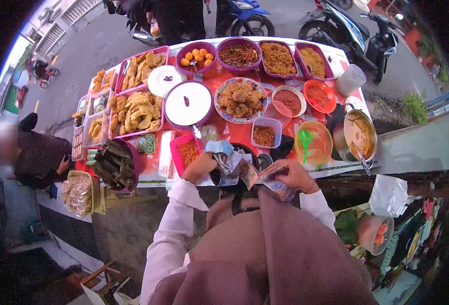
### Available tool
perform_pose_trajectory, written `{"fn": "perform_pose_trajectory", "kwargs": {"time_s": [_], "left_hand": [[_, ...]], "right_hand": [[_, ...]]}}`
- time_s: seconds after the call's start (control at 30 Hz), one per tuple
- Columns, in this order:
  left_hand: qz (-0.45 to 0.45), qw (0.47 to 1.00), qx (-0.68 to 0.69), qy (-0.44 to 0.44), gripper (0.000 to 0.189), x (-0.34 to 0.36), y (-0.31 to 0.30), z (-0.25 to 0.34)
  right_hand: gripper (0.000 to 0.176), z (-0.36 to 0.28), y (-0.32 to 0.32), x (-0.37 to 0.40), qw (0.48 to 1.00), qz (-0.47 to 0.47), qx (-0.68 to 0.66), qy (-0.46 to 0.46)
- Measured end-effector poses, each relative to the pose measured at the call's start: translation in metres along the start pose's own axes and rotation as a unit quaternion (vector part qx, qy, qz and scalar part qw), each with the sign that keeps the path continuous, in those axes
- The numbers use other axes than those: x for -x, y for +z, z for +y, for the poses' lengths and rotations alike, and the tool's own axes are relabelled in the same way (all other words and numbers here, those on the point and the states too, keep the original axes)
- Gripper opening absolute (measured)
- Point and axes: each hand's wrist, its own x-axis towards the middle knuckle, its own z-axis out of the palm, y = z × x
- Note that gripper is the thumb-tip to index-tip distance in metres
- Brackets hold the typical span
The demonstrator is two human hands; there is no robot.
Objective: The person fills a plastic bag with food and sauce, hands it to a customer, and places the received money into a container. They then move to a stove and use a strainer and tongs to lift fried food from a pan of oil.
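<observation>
Far left of the patterned plate [238, 120] heaped with fried pieces, a person [44, 145] in dark clothing was beside the spread. Also left of that plate, but nearer you than it, were a basket [100, 190] of clear bags and a purple bowl [134, 165] of dark leafy bundles. A pink tray [135, 134] of fried food lay left of the plate, with a white-topped round container [188, 113] between the two. A small pink tub [173, 151] of orange shreds sat to the plate's left and nearer you. On your side of the plate, your left hand [200, 165] was closed around a crumpled bunch of banknotes [228, 161]. A reddish note [249, 175] showed between your hands; I could not tell which one gripped it. Your right hand [295, 176], nearer you than the plate and to its right, had its fingers pinched on more notes [279, 189]. Right of the plate were a yellowish basin [326, 151] with a green spoon [305, 137] and, farther right, a metal pan [373, 140] of pale brown food
</observation>
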Motion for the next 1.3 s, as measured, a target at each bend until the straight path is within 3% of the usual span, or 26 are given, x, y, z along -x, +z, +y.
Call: {"fn": "perform_pose_trajectory", "kwargs": {"time_s": [0.13, 0.17, 0.27, 0.33, 0.4, 0.47, 0.53, 0.6, 0.67, 0.7, 0.8, 0.83, 0.9, 0.93, 1.07, 1.13, 1.2, 1.27, 1.3], "left_hand": [[0.019, 0.999, -0.021, 0.020, 0.022, 0.015, 0.005, 0.018], [0.079, 0.990, -0.085, 0.078, 0.025, 0.017, 0.013, 0.018], [0.123, 0.974, -0.159, 0.103, 0.025, 0.025, 0.020, 0.012], [0.164, 0.972, -0.129, 0.108, 0.023, 0.030, 0.027, 0.015], [0.186, 0.932, -0.239, 0.200, 0.026, 0.032, 0.029, 0.015], [0.187, 0.944, -0.204, 0.178, 0.029, 0.034, 0.036, 0.000], [0.187, 0.955, -0.169, 0.156, 0.033, 0.036, 0.040, -0.006], [0.166, 0.967, -0.142, 0.135, 0.034, 0.035, 0.043, -0.003], [0.170, 0.972, -0.113, 0.119, 0.032, 0.037, 0.050, 0.011], [0.176, 0.975, -0.086, 0.101, 0.030, 0.038, 0.051, 0.015], [0.198, 0.943, -0.206, 0.169, 0.030, 0.044, 0.046, 0.007], [0.200, 0.943, -0.205, 0.168, 0.030, 0.044, 0.045, 0.004], [0.151, 0.985, -0.030, 0.076, 0.036, 0.043, 0.045, 0.003], [0.153, 0.985, -0.027, 0.075, 0.036, 0.043, 0.045, 0.002], [0.145, 0.979, -0.105, 0.098, 0.036, 0.045, 0.046, 0.021], [0.155, 0.975, -0.114, 0.107, 0.036, 0.045, 0.049, 0.018], [0.164, 0.973, -0.079, 0.141, 0.032, 0.042, 0.055, 0.000], [0.156, 0.979, -0.062, 0.119, 0.033, 0.043, 0.056, -0.002], [0.151, 0.983, -0.046, 0.096, 0.034, 0.043, 0.055, 0.001]], "right_hand": [[0.032, 0.012, 0.002, -0.005, 0.999, 0.027, 0.006, -0.031], [0.032, 0.014, 0.003, -0.006, 0.999, 0.029, 0.005, -0.030], [0.031, 0.017, 0.003, -0.007, 0.997, 0.047, 0.051, -0.027], [0.030, 0.021, 0.005, -0.008, 0.992, 0.060, 0.103, -0.037], [0.030, 0.033, 0.006, -0.014, 0.993, 0.041, 0.098, -0.058], [0.030, 0.028, 0.013, -0.018, 0.992, 0.022, 0.094, -0.078], [0.029, -0.001, 0.030, -0.026, 0.996, 0.053, 0.000, -0.075], [0.034, 0.021, 0.035, -0.037, 0.997, 0.028, 0.030, -0.062], [0.033, 0.041, 0.049, -0.051, 0.996, 0.050, -0.063, -0.036], [0.028, 0.047, 0.051, -0.057, 0.996, 0.064, 0.034, -0.057], [0.022, 0.033, 0.045, -0.044, 0.997, 0.067, -0.028, -0.028], [0.018, 0.021, 0.037, -0.036, 0.991, 0.101, 0.076, -0.038], [0.024, 0.023, 0.019, -0.028, 0.997, 0.071, 0.037, -0.018], [0.032, 0.024, 0.015, -0.025, 0.999, 0.042, -0.005, 0.001], [0.030, 0.013, 0.022, -0.023, 0.998, 0.002, 0.043, -0.040], [0.028, 0.026, 0.038, -0.034, 0.996, 0.024, 0.059, -0.056], [0.024, 0.036, 0.054, -0.045, 0.994, 0.088, -0.030, -0.056], [0.021, 0.060, 0.058, -0.050, 0.990, 0.117, 0.028, -0.077], [0.020, 0.059, 0.056, -0.047, 0.989, 0.117, 0.077, -0.044]]}}
